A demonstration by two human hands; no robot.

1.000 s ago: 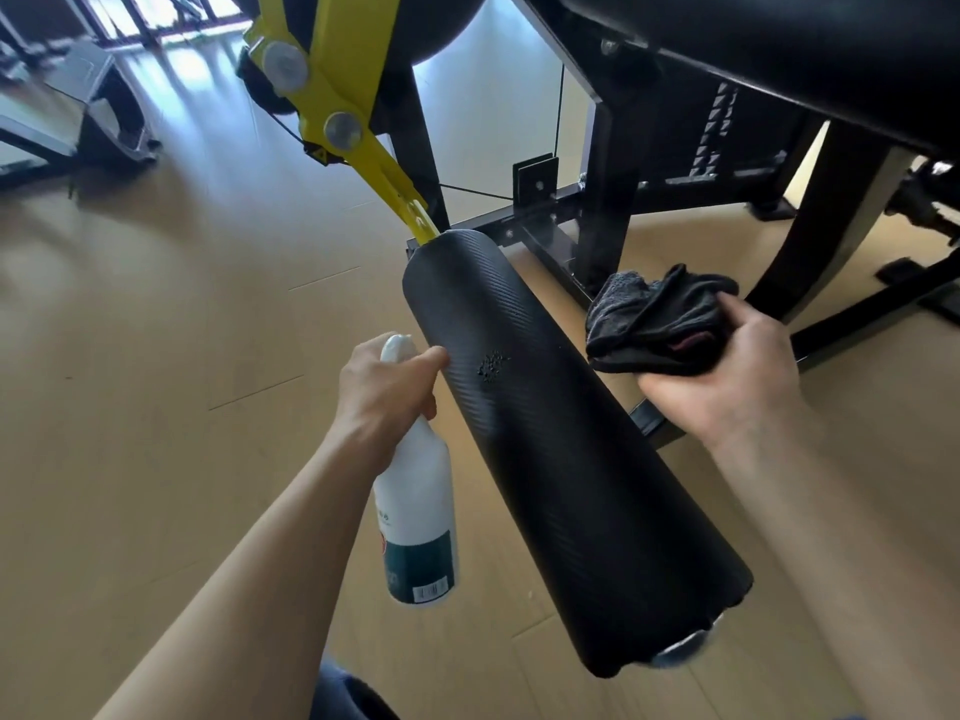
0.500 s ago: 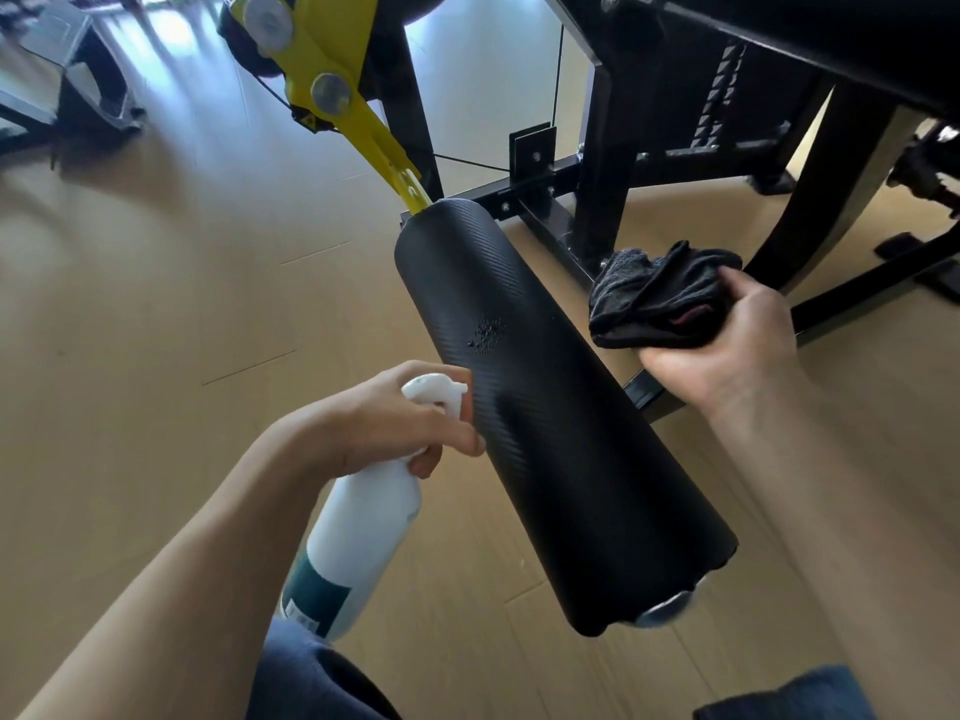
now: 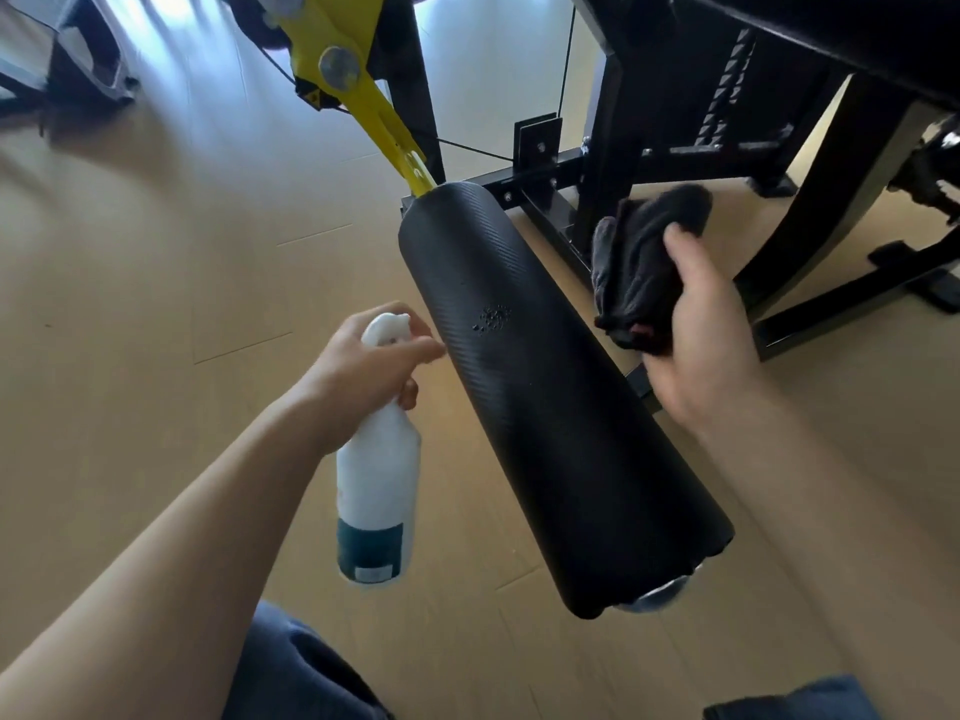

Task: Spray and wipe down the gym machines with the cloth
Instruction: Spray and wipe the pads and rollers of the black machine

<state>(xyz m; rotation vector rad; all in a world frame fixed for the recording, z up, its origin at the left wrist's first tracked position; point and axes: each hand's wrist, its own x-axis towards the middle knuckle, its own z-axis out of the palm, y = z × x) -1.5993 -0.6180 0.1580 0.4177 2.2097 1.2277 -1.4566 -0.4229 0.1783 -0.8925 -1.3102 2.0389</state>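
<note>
Spray bottle and cloth held on either side of a black roller pad on a gym machine.

The roller pad (image 3: 561, 387) is a long black cylinder with a fine woven texture, slanting from a yellow arm (image 3: 358, 80) at its far end down toward the viewer; a small cluster of droplets (image 3: 491, 319) sits on its upper face. The left hand (image 3: 363, 371) curls round the neck of a white spray bottle (image 3: 376, 480), forefinger stretched over the trigger head, nozzle just beside the pad. The bottle carries a dark teal label band low down; its print is too blurred to read. The right hand (image 3: 696, 345) grips a bunched dark cloth (image 3: 641, 262) near the pad's right side, apart from it. Black frame (image 3: 618, 127) stands behind on the wooden floor (image 3: 156, 304).
</note>
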